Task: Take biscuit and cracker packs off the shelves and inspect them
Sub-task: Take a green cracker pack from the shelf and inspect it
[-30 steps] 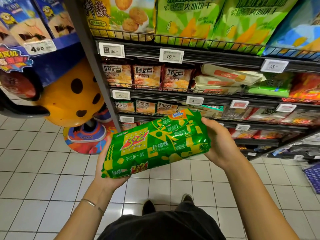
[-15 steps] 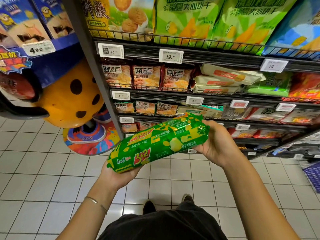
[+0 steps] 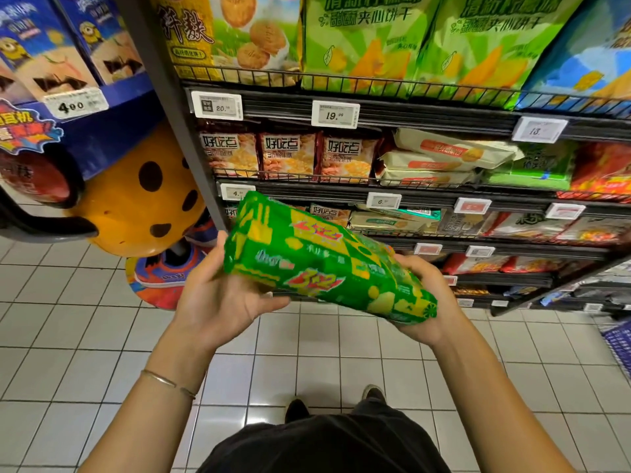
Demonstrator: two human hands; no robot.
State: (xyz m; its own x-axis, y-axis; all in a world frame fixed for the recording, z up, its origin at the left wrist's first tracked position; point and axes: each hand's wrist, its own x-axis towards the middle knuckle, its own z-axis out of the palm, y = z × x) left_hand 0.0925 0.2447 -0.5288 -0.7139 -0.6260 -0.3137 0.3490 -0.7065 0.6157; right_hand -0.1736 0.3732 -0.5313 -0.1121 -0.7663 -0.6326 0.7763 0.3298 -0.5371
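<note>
Tilted further since earlier, the green biscuit pack is now sloping down to the right. Left hand is gripping its upper end, right hand is cupping the lower end, in front of the shelves.

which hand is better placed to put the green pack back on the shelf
Right, probably. The right hand grips the green and yellow plastic biscuit pack at its shelf-side end; the left hand sits farther from the black wire shelves.

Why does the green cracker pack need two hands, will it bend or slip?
The green pack is long and keeps a straight shape across both hands, so it is probably fairly stiff. Its shiny wrapper looks slippery, which may be why the left hand and right hand cup each end. The crackers inside would likely break if squeezed.
</note>
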